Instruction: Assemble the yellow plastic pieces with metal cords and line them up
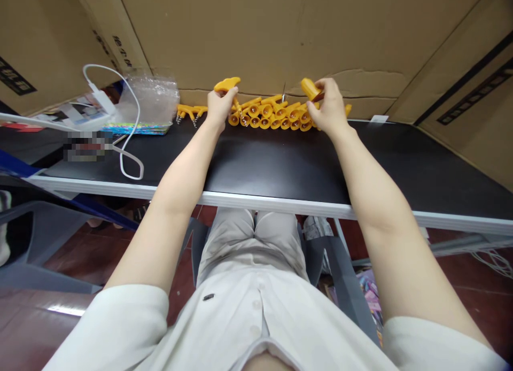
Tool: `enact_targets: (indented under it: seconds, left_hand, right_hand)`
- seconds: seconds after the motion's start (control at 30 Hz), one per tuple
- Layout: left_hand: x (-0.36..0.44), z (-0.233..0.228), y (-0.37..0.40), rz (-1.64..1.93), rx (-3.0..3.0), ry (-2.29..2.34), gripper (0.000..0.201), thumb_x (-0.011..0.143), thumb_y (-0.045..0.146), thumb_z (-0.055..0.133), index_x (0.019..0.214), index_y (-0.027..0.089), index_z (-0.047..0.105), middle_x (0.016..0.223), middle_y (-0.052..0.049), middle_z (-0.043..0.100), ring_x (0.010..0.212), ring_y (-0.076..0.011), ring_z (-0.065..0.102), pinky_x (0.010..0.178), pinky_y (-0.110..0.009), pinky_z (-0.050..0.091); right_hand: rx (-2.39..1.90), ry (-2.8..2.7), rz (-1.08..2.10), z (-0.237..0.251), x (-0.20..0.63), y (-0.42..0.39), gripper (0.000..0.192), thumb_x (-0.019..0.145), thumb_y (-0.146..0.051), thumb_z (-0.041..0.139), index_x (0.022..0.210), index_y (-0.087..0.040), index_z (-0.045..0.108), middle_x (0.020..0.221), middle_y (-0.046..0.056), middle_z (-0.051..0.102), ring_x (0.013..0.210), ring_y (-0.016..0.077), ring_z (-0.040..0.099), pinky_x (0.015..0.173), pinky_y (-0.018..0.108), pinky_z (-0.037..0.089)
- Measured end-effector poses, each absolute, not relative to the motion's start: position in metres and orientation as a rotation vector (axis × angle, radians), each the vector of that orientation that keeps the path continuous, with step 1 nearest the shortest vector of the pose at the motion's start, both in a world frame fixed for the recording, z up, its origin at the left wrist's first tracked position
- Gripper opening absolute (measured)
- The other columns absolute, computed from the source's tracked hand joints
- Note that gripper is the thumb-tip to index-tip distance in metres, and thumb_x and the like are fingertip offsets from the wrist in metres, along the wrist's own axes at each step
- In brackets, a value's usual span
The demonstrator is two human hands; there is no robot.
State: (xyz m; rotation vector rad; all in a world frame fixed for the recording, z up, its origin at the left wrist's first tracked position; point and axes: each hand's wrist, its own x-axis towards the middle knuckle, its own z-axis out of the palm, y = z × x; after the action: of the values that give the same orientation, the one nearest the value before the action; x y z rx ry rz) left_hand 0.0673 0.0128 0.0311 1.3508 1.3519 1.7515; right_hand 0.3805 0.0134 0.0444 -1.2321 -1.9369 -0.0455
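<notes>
My left hand (219, 107) is closed on a yellow corkscrew (227, 84), its wavy handle up and its metal spiral pointing down. My right hand (329, 105) grips a rounded yellow plastic piece (310, 87), raised just above the right end of a stack. That stack of yellow cone-shaped pieces (265, 123) lies on the black table against the cardboard, open ends facing me, with shiny metal visible inside. Left of my left hand lie a few more yellow corkscrews (188, 111) with bare spirals. My right fingers partly hide the piece they hold.
Cardboard panels (256, 34) rise behind the table (276, 165). At left are a clear plastic bag (150, 98), a colourful packet (138, 129) and a white cable (132, 173). A small white tag (379, 118) lies at right. A grey chair (40, 242) stands at lower left.
</notes>
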Motion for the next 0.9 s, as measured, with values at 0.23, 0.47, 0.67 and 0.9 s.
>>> enact_targets:
  seconds: [0.23, 0.47, 0.67, 0.9]
  left_hand:
    - [0.093, 0.044, -0.013, 1.539, 1.236, 1.351, 0.033, 0.101, 0.050, 0.074, 0.089, 0.020, 0.066, 0.068, 0.002, 0.059, 0.054, -0.0099, 0.060, 0.056, -0.022, 0.040]
    - [0.097, 0.048, -0.020, 1.404, 1.170, 1.265, 0.030, 0.094, 0.046, 0.078, 0.086, 0.021, 0.064, 0.063, 0.001, 0.067, 0.043, -0.0074, 0.048, 0.045, -0.021, 0.037]
    - [0.098, 0.047, -0.024, 1.382, 1.115, 1.330, 0.020, 0.098, 0.034, 0.071, 0.086, 0.021, 0.060, 0.063, 0.002, 0.068, 0.043, -0.0079, 0.048, 0.048, -0.023, 0.036]
    - [0.096, 0.045, -0.024, 1.411, 1.080, 1.349, 0.022, 0.098, 0.032, 0.071, 0.083, 0.021, 0.059, 0.066, 0.000, 0.070, 0.045, -0.0082, 0.050, 0.050, -0.022, 0.037]
  right_hand:
    - [-1.094, -2.256, -0.068, 0.038, 0.352, 0.002, 0.042, 0.093, -0.026, 0.071, 0.134, -0.021, 0.060, 0.142, 0.017, 0.067, 0.125, 0.0358, 0.070, 0.116, 0.052, 0.054]
    - [-1.060, -2.428, -0.011, 0.022, 0.350, 0.017, 0.041, 0.088, -0.031, 0.076, 0.125, -0.023, 0.062, 0.119, 0.012, 0.072, 0.109, 0.0337, 0.071, 0.107, 0.053, 0.059]
    - [-1.133, -2.481, 0.051, 0.019, 0.355, 0.022, 0.044, 0.082, -0.024, 0.077, 0.122, -0.021, 0.060, 0.109, 0.010, 0.071, 0.099, 0.0313, 0.070, 0.103, 0.054, 0.060]
    - [-1.135, -2.465, 0.119, 0.018, 0.356, 0.022, 0.044, 0.080, -0.024, 0.081, 0.117, -0.023, 0.058, 0.108, 0.009, 0.069, 0.098, 0.0303, 0.069, 0.102, 0.056, 0.062]
